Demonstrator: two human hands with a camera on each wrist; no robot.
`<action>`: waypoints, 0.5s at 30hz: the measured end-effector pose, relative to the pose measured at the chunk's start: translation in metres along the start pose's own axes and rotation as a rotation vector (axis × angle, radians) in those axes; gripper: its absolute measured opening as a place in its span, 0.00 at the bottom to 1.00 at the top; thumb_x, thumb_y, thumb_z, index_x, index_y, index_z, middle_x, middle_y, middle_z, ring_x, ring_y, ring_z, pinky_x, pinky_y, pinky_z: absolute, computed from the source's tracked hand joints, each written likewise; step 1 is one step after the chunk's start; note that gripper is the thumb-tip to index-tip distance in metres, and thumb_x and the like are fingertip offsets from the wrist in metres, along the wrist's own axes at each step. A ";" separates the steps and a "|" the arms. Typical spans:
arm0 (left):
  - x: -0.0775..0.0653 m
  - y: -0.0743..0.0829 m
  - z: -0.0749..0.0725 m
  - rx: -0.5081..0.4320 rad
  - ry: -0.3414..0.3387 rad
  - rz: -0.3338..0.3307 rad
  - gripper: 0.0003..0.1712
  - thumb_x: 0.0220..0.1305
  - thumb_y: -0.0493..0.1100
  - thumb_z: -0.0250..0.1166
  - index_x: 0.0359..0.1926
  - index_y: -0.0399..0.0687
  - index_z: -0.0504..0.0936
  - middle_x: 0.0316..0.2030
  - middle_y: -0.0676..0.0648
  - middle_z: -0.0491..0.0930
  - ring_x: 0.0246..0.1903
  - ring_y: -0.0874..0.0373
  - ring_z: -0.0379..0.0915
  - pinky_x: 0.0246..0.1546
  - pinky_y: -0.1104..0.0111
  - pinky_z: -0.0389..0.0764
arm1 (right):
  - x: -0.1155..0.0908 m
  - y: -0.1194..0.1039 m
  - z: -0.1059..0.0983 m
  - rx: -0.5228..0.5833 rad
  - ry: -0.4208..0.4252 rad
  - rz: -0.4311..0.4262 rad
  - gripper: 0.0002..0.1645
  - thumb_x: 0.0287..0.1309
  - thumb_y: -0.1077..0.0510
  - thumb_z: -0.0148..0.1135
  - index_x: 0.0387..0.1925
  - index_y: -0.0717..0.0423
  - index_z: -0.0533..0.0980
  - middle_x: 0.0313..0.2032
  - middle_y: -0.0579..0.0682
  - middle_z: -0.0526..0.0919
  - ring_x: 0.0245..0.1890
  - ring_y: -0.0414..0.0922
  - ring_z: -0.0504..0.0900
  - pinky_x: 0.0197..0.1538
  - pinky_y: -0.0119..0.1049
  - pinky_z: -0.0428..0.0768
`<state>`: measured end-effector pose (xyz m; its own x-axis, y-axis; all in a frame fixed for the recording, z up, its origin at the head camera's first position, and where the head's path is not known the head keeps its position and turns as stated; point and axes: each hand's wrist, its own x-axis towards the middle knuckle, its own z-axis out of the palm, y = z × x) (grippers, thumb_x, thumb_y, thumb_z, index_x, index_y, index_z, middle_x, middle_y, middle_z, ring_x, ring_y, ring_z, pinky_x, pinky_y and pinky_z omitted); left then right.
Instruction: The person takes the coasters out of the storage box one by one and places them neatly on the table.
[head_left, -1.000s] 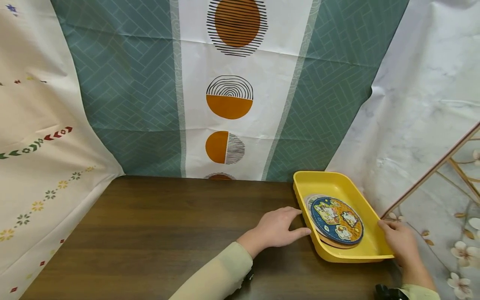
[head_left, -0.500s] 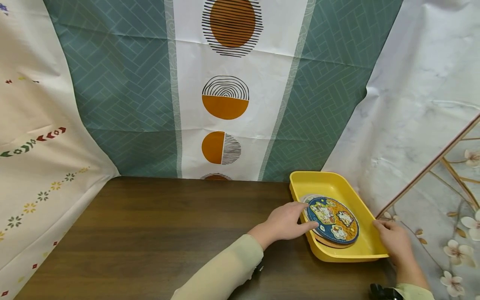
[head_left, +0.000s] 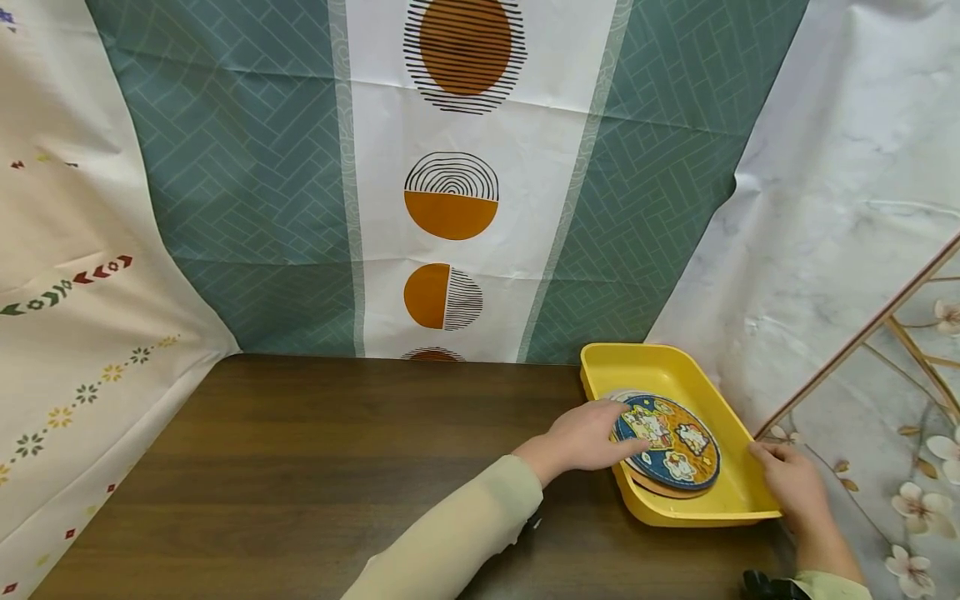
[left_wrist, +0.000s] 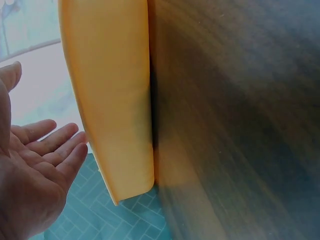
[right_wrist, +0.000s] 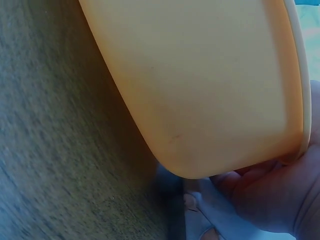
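No readable text, label, brand, number or sign is showing in any of the three views. The round disc [head_left: 667, 442] is displaying cartoon figures without legible lettering, and the yellow tray [head_left: 660, 367] is presenting unmarked walls to both wrist cameras. The teal-and-white hanging [head_left: 255, 208] is bearing only striped circles and line patterns, the cream cloth [head_left: 67, 208] only small flowers and chevrons.

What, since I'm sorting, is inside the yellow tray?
A blue-and-orange printed disc lies atop other round pieces, whose tan and pale edges show. Their faces are covered, and the left hand hides part of one side.
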<state>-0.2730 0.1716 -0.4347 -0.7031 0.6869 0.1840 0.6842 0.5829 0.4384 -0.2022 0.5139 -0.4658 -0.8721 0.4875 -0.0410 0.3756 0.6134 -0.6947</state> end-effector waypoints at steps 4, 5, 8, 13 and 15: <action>0.007 0.002 0.002 -0.031 -0.021 0.007 0.41 0.67 0.77 0.51 0.67 0.56 0.75 0.61 0.57 0.78 0.53 0.67 0.73 0.55 0.72 0.76 | -0.002 0.006 -0.001 0.089 -0.008 0.030 0.44 0.75 0.36 0.47 0.65 0.74 0.68 0.58 0.74 0.72 0.33 0.48 0.81 0.30 0.39 0.83; 0.008 0.001 0.002 -0.037 -0.023 0.006 0.40 0.67 0.77 0.51 0.66 0.57 0.76 0.60 0.57 0.78 0.51 0.67 0.73 0.54 0.72 0.76 | -0.002 0.007 -0.001 0.110 -0.012 0.033 0.44 0.75 0.36 0.47 0.65 0.74 0.68 0.57 0.74 0.73 0.31 0.46 0.81 0.30 0.39 0.83; 0.012 -0.002 0.003 -0.056 -0.019 0.003 0.38 0.68 0.76 0.52 0.63 0.57 0.78 0.56 0.56 0.81 0.46 0.67 0.73 0.51 0.72 0.77 | -0.001 0.008 -0.001 0.162 -0.028 0.026 0.43 0.75 0.37 0.48 0.65 0.74 0.68 0.53 0.72 0.75 0.30 0.45 0.82 0.31 0.41 0.84; 0.015 -0.006 0.003 -0.073 -0.003 0.000 0.37 0.68 0.76 0.52 0.61 0.56 0.80 0.52 0.55 0.82 0.43 0.66 0.74 0.49 0.71 0.78 | 0.002 0.009 -0.002 0.219 -0.071 0.024 0.44 0.75 0.37 0.49 0.68 0.74 0.66 0.53 0.70 0.76 0.30 0.44 0.83 0.33 0.42 0.86; 0.015 -0.007 0.003 -0.066 -0.002 -0.002 0.38 0.68 0.76 0.52 0.61 0.55 0.80 0.54 0.55 0.82 0.45 0.66 0.74 0.50 0.70 0.79 | 0.003 0.010 -0.003 0.252 -0.092 0.043 0.46 0.74 0.36 0.50 0.70 0.73 0.64 0.51 0.66 0.78 0.31 0.44 0.83 0.34 0.42 0.86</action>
<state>-0.2880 0.1791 -0.4376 -0.7041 0.6866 0.1812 0.6683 0.5543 0.4961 -0.2002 0.5229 -0.4704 -0.8862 0.4442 -0.1316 0.3331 0.4133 -0.8475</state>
